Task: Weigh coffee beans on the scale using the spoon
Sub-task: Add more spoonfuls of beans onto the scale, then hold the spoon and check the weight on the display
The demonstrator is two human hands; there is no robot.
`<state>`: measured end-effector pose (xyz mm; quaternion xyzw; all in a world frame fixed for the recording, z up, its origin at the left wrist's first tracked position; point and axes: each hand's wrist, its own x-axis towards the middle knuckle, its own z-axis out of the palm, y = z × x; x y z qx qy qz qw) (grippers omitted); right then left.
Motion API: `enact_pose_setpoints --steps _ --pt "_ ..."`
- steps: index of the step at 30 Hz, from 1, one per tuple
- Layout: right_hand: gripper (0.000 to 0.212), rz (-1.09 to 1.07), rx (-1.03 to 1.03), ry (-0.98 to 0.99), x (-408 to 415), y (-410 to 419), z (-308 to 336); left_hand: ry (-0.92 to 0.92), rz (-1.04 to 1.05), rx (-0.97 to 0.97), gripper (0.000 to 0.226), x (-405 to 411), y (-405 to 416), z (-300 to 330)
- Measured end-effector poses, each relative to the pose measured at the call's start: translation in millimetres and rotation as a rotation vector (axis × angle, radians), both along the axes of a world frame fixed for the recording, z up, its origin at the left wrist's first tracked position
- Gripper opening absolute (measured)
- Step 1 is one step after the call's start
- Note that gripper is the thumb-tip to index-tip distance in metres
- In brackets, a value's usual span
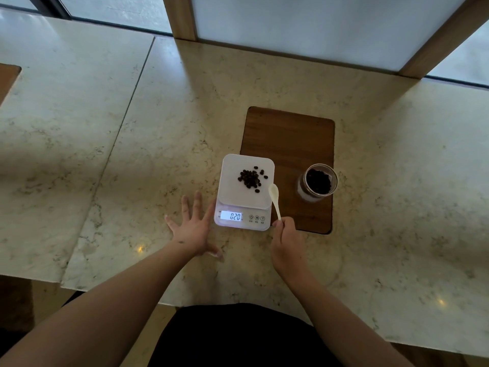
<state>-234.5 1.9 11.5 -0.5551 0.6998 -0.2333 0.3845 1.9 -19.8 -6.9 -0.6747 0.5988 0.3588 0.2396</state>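
Observation:
A white digital scale stands on the marble table, its lit display reading 020. A small heap of dark coffee beans lies on its platform. To the right, an open glass jar holds more beans. My right hand grips the handle of a white spoon, whose empty bowl hovers at the scale's right edge. My left hand rests flat on the table with fingers spread, touching the scale's left side.
A brown wooden board is set into the table under the jar and beside the scale. A seam divides the marble slabs at left. A wood-framed white panel stands at the back. The table's front edge is near my body.

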Motion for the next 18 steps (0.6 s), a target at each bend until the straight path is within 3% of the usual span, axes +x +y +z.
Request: enact_pose_setpoints --steps 11,18 --pt "0.026 -0.013 0.078 0.045 -8 10 1 -0.003 -0.005 -0.026 0.159 2 1 -2" --pt "0.028 -0.186 0.149 0.107 -35 20 -4 0.004 -0.003 -0.057 0.158 2 3 0"
